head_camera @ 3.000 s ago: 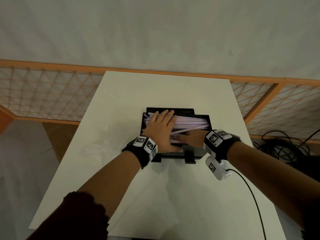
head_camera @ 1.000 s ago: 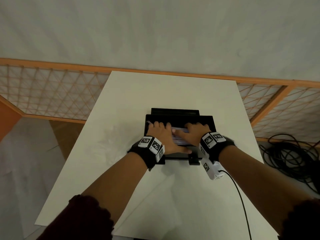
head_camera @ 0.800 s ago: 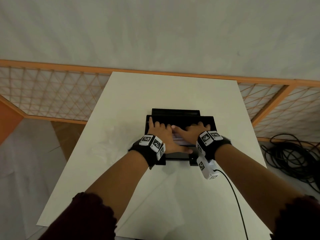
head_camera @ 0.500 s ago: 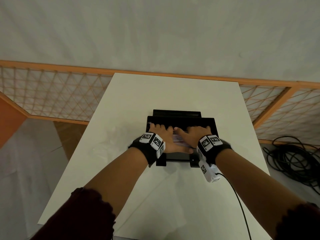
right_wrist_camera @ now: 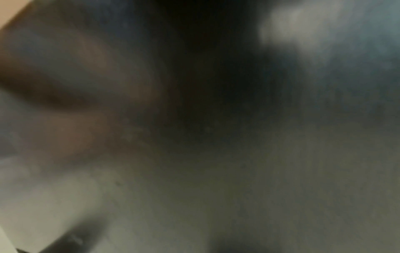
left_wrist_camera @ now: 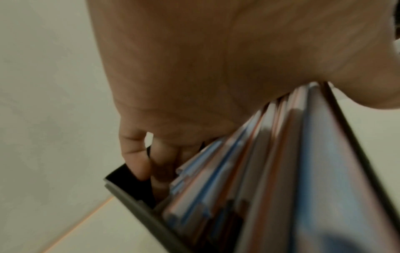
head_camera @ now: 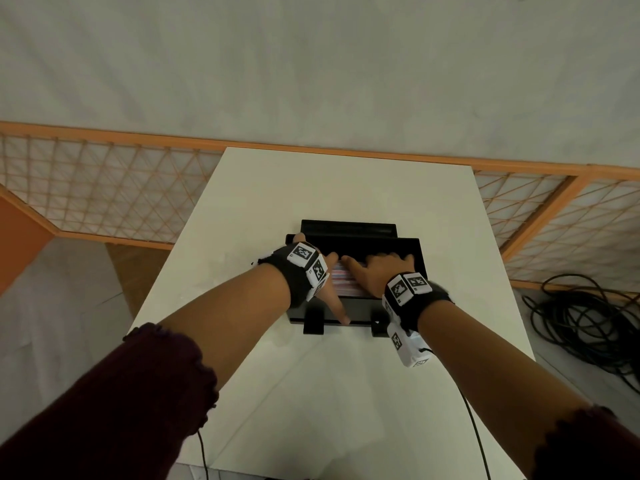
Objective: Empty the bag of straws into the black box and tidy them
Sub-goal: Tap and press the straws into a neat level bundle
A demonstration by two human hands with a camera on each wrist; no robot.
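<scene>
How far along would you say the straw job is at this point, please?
Emptying looks done: the straws lie inside the black box, and no bag is in view. Tidying is under way, with the left hand and right hand pressing on them. Final evening-out remains.

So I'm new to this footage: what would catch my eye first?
Two bare hands, left hand and right hand, lie on pink-and-blue striped straws inside an open black plastic box mid-way along a white table. Right of the table, dark cables lie coiled.
</scene>
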